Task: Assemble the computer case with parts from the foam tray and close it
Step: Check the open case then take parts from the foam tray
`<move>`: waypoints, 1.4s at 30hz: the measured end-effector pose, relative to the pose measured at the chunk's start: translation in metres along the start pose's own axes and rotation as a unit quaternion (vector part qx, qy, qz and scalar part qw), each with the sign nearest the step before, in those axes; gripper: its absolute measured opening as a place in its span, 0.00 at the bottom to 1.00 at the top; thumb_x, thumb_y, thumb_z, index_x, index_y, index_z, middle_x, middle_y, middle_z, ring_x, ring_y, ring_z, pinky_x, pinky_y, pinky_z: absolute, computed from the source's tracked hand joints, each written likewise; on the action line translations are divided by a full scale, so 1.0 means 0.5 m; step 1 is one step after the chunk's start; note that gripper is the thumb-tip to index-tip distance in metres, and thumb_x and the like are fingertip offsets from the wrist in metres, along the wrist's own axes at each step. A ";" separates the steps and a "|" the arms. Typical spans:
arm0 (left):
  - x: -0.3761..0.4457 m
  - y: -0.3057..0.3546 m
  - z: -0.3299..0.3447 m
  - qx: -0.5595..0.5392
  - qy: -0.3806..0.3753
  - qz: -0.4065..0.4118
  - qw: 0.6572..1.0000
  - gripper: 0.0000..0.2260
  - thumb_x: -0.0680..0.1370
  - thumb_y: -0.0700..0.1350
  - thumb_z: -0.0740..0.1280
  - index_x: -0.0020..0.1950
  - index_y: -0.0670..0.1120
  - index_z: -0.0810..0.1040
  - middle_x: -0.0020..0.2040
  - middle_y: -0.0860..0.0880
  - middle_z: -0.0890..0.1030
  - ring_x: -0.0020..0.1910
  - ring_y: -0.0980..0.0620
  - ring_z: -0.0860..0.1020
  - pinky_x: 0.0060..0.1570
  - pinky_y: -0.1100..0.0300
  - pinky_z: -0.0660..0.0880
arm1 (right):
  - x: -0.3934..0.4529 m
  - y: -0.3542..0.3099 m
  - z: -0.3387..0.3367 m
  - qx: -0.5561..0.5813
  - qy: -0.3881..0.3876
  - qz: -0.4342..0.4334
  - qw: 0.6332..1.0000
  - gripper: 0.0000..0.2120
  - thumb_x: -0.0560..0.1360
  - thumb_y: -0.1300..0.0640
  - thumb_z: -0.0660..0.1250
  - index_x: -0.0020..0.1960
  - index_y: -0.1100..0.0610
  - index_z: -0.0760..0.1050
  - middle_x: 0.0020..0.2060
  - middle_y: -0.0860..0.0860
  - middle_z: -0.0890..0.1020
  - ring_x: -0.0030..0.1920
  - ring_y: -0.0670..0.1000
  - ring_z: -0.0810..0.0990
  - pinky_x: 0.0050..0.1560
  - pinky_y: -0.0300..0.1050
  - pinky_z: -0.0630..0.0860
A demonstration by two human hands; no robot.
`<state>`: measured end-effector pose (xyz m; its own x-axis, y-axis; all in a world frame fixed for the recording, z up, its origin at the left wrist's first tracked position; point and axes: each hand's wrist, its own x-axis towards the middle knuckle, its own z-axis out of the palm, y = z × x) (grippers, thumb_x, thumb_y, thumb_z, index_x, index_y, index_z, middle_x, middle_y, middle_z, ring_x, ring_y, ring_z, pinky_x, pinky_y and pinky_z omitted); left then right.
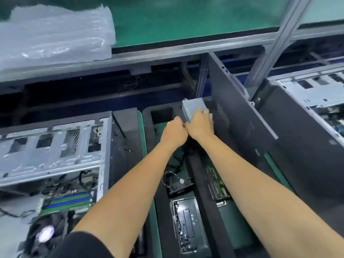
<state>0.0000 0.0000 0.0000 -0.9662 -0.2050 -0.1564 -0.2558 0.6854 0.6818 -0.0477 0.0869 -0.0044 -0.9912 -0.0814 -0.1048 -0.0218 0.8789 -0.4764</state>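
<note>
1. While the computer case lies open on its side well to the left of the fingers, its grey drive cage and motherboard are exposed, so I judge the assembly only part done, with closing yet to come.
2. Just to the right of the fingers a dark side panel stands on edge, off the case.
3. Below the wrists the black foam tray holds a fan with its cable, a flat black part and a circuit board, so several parts are likely left to fit.
4. Under the fingers sits the power supply, a plain grey metal box at the tray's far end, with coloured wires at its far corner.
5. Across its top the right hand curls, gripping it; the left hand is curled at its near left corner, but what it holds I cannot tell.
</note>
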 end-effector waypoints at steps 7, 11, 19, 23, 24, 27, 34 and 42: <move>0.098 -0.018 0.050 -0.095 0.013 -0.078 0.992 0.03 0.77 0.38 0.57 0.49 0.42 0.69 0.40 0.48 0.73 0.40 0.48 0.73 0.32 0.57 0.67 | 0.118 0.029 0.029 -0.029 -0.028 0.074 0.996 0.50 0.66 0.37 0.75 0.74 0.60 0.55 0.70 0.61 0.63 0.70 0.62 0.63 0.67 0.56 0.63; 0.108 -0.024 0.067 -0.106 -0.023 -0.092 0.990 0.05 0.76 0.39 0.59 0.52 0.43 0.70 0.44 0.46 0.76 0.42 0.48 0.74 0.36 0.57 0.69 | 0.158 0.034 0.049 -0.040 -0.059 0.120 0.990 0.60 0.63 0.37 0.77 0.78 0.61 0.45 0.71 0.62 0.63 0.70 0.61 0.66 0.64 0.54 0.68; 0.091 0.032 0.004 -0.117 -0.006 -0.093 0.989 0.05 0.78 0.43 0.59 0.52 0.45 0.66 0.42 0.53 0.70 0.39 0.56 0.70 0.37 0.58 0.68 | 0.125 0.010 0.023 -0.030 0.068 0.118 0.990 0.43 0.60 0.39 0.78 0.63 0.61 0.65 0.61 0.60 0.72 0.60 0.59 0.76 0.54 0.51 0.73; 0.065 0.081 -0.057 -0.158 0.028 -0.068 0.985 0.05 0.80 0.42 0.57 0.54 0.45 0.66 0.48 0.50 0.71 0.43 0.53 0.71 0.43 0.58 0.68 | 0.065 -0.035 -0.072 -0.006 0.158 0.072 0.985 0.47 0.55 0.32 0.78 0.61 0.60 0.65 0.59 0.58 0.73 0.59 0.60 0.76 0.54 0.53 0.73; 0.054 0.095 -0.074 -0.175 0.042 -0.052 0.982 0.06 0.80 0.41 0.56 0.55 0.44 0.68 0.50 0.49 0.73 0.46 0.51 0.72 0.44 0.58 0.68 | 0.047 -0.050 -0.099 0.003 0.178 0.060 0.982 0.47 0.54 0.31 0.77 0.60 0.60 0.66 0.58 0.58 0.73 0.57 0.60 0.76 0.52 0.52 0.73; 0.009 0.132 -0.135 -0.207 0.112 0.012 0.972 0.08 0.76 0.36 0.55 0.51 0.45 0.71 0.49 0.49 0.74 0.48 0.50 0.72 0.43 0.59 0.67 | -0.016 -0.105 -0.178 0.033 0.207 0.046 0.977 0.43 0.58 0.31 0.74 0.59 0.59 0.66 0.55 0.55 0.73 0.53 0.57 0.77 0.42 0.48 0.67; -0.156 0.140 -0.321 -0.288 0.250 0.105 0.918 0.07 0.73 0.38 0.57 0.49 0.46 0.70 0.49 0.49 0.74 0.42 0.59 0.71 0.38 0.66 0.66 | -0.223 -0.288 -0.303 0.121 0.200 0.014 0.972 0.46 0.55 0.29 0.72 0.61 0.59 0.67 0.49 0.51 0.66 0.44 0.53 0.68 0.39 0.47 0.63; -0.351 -0.055 -0.540 -0.162 0.302 0.006 0.939 0.12 0.80 0.54 0.57 0.53 0.47 0.73 0.62 0.44 0.73 0.63 0.42 0.68 0.57 0.51 0.65 | -0.503 -0.483 -0.249 0.270 -0.002 -0.043 0.962 0.27 0.57 0.34 0.72 0.43 0.53 0.76 0.41 0.47 0.78 0.42 0.51 0.78 0.36 0.47 0.68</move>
<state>0.1855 -0.1716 0.2019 -0.7492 -0.6248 0.2198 -0.1268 0.4610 0.8783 0.1908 -0.0466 0.2458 -0.9883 -0.1446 -0.0478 -0.0307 0.4965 -0.8675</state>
